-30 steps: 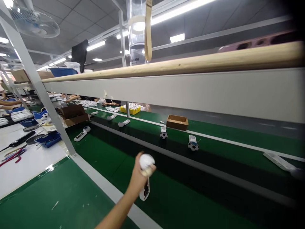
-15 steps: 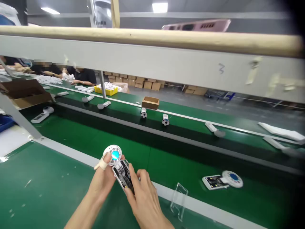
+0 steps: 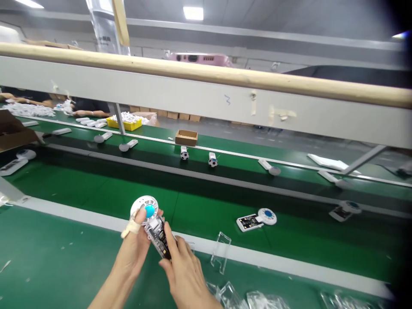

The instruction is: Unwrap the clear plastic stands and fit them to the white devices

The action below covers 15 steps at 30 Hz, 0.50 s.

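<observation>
Both my hands hold one small hand-held fan unit (image 3: 151,223). It has a round white head with a blue centre and an open body that shows a dark circuit board. My left hand (image 3: 137,246), with tape on the thumb, grips it just under the head. My right hand (image 3: 183,270) holds the lower end of the body from the right. A second, similar unit (image 3: 255,219) lies flat on the green belt to the right, apart from my hands. A clear plastic cover (image 3: 221,252) stands near the belt's white edge strip.
More clear plastic pieces (image 3: 254,298) lie at the bottom right. Football-patterned units (image 3: 184,153) and white handles ride the far belt. A brown box (image 3: 186,137) and a yellow tray (image 3: 126,123) sit beyond. A wooden-edged shelf (image 3: 206,73) crosses overhead. Other people's arms (image 3: 90,113) rest far left.
My left hand, alone a second ago over the belt with the unit, is now joined by my right hand on its body. The view has swung right and down.
</observation>
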{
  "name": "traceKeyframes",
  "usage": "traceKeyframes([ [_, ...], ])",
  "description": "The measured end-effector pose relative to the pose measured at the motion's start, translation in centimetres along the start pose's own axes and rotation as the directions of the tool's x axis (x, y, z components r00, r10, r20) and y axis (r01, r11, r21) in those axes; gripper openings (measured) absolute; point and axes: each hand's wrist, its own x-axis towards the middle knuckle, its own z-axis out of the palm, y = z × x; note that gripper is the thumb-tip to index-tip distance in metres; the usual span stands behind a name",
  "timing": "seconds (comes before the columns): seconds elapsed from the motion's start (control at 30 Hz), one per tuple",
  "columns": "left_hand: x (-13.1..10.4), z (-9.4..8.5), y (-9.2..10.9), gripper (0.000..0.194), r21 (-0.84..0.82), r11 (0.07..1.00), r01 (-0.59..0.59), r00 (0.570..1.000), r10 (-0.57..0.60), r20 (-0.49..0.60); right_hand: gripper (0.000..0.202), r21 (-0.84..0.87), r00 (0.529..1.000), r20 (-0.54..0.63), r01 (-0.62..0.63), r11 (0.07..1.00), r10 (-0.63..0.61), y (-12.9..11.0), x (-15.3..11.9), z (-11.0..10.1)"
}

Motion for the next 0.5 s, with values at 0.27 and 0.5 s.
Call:
traceKeyframes([
  [0.27, -2.1, 1.4, -0.2, 0.049, 0.011, 0.999, -0.049, 0.996, 0.048, 0.076, 0.084, 0.149, 0.987, -0.142, 0.094, 0.984, -0.073, 1.2, -1.2, -0.1],
  [0.5, -2.6, -1.0, -3.3, 0.054, 0.287, 0.945, 0.157, 0.978, -0.190, 0.091, 0.077, 0.184, 0.989, -0.141, 0.073, 0.980, -0.047, 1.1, -3.2, -1.4],
])
